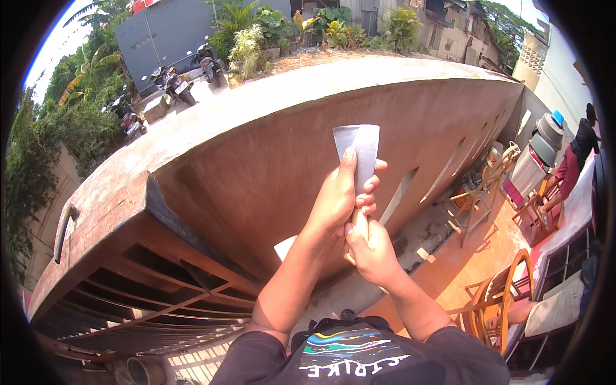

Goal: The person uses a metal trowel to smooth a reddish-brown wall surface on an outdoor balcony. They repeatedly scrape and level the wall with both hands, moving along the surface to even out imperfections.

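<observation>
A wide metal putty knife (366,141) stands upright in front of me, near the middle of the view. My left hand (340,196) is closed round it where blade and handle meet, thumb on the blade and fingertips showing past its right edge. Just below, my right hand (369,250) is closed round the pale handle. Behind both hands curves a large reddish-brown concrete wall (256,167) with narrow vertical slots and a pale top edge.
Dark metal grating (160,285) lies at lower left. At right are wooden chairs (513,282), stacked buckets (545,138) and parts of other people (564,173) along the orange tiled floor (468,250). Beyond the wall are motorbikes (176,86) and plants.
</observation>
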Demonstrator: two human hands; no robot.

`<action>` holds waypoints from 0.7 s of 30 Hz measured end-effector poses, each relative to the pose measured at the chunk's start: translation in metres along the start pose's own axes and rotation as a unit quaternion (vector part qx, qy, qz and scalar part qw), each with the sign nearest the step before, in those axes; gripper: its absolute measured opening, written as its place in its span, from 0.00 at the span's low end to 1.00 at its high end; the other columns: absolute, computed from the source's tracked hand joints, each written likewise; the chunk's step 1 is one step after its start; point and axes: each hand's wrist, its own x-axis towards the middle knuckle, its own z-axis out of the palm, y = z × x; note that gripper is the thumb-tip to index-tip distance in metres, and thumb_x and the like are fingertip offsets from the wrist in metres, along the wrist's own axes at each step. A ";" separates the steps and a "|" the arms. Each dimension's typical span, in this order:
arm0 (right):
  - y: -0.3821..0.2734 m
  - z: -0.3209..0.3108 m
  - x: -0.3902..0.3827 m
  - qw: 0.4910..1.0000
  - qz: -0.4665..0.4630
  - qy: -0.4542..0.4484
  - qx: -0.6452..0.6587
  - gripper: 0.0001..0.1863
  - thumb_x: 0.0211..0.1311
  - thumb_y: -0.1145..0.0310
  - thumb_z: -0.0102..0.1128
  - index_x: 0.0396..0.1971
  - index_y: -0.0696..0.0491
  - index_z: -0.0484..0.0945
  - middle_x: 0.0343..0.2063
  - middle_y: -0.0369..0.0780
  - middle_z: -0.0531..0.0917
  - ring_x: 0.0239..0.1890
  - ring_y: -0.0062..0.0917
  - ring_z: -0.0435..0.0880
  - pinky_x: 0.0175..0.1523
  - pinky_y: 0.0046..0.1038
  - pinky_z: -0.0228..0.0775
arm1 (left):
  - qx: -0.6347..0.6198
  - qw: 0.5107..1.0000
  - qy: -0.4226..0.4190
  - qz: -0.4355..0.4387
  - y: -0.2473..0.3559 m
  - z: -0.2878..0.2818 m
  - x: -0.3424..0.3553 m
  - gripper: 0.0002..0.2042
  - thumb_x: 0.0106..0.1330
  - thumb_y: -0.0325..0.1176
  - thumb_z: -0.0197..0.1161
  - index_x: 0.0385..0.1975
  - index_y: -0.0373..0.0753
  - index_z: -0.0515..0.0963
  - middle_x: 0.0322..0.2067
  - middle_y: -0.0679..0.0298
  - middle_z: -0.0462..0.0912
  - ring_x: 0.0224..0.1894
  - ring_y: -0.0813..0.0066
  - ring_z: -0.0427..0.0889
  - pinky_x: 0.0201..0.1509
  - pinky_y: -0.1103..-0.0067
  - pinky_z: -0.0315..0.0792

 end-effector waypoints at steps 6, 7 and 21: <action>0.023 -0.009 0.010 0.993 0.026 0.001 -0.111 0.15 0.76 0.63 0.50 0.50 0.60 0.67 0.25 0.30 0.72 0.24 0.10 0.69 0.29 0.17 0.64 | 0.101 0.988 0.107 -0.044 -0.008 -0.007 0.002 0.33 0.75 0.63 0.43 0.42 0.33 0.75 0.21 0.69 0.73 0.16 0.85 0.63 0.22 0.83 0.65; 0.028 -0.010 0.011 0.985 -0.001 0.008 -0.173 0.16 0.75 0.66 0.51 0.53 0.62 0.66 0.28 0.32 0.73 0.26 0.13 0.72 0.32 0.21 0.68 | 0.071 0.987 0.129 -0.060 -0.010 -0.010 0.000 0.33 0.75 0.64 0.43 0.40 0.33 0.75 0.20 0.67 0.74 0.17 0.84 0.66 0.22 0.83 0.65; 0.025 -0.025 0.025 0.980 -0.140 -0.034 -0.136 0.12 0.73 0.72 0.52 0.50 0.63 0.68 0.32 0.42 0.76 0.32 0.25 0.77 0.41 0.26 0.71 | 0.051 0.984 0.127 0.116 -0.014 -0.005 0.001 0.33 0.73 0.66 0.46 0.33 0.33 0.74 0.14 0.69 0.66 0.12 0.85 0.59 0.17 0.83 0.59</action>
